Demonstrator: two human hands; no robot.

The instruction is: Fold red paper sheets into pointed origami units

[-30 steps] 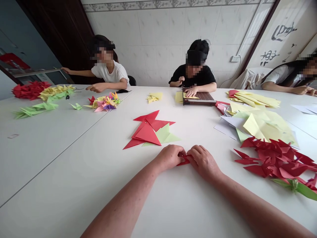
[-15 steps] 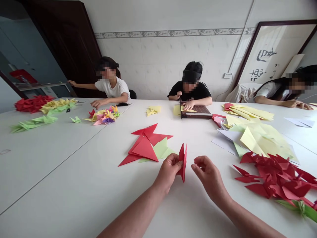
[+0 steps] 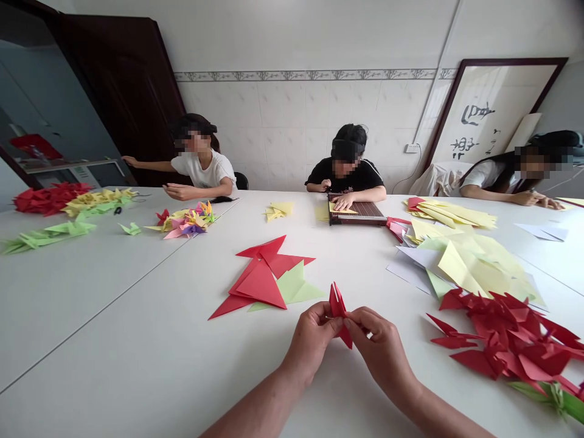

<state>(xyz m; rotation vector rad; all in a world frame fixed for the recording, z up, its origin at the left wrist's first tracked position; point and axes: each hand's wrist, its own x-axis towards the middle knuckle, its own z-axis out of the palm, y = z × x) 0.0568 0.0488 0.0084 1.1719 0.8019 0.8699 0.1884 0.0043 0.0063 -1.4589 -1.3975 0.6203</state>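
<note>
My left hand (image 3: pixel 311 337) and my right hand (image 3: pixel 380 347) both pinch a small folded red paper piece (image 3: pixel 340 311), held upright just above the white table (image 3: pixel 137 340). The fingers of both hands are closed on it. A stack of red and green folded triangles (image 3: pixel 264 277) lies just beyond my hands. To my right sits a heap of finished red folded shapes (image 3: pixel 511 337).
Yellow and pale green sheets (image 3: pixel 474 255) lie at the right. Across the table three people work; the middle one presses yellow paper on a dark paper cutter (image 3: pixel 358 213). Coloured folded pieces (image 3: pixel 187 222) and red, yellow and green piles (image 3: pixel 68 204) lie at the left.
The red piece was pressed flat on the table, then lifted in my left hand alone. Now my right hand has come back and grips it too. The camera has tilted upward.
</note>
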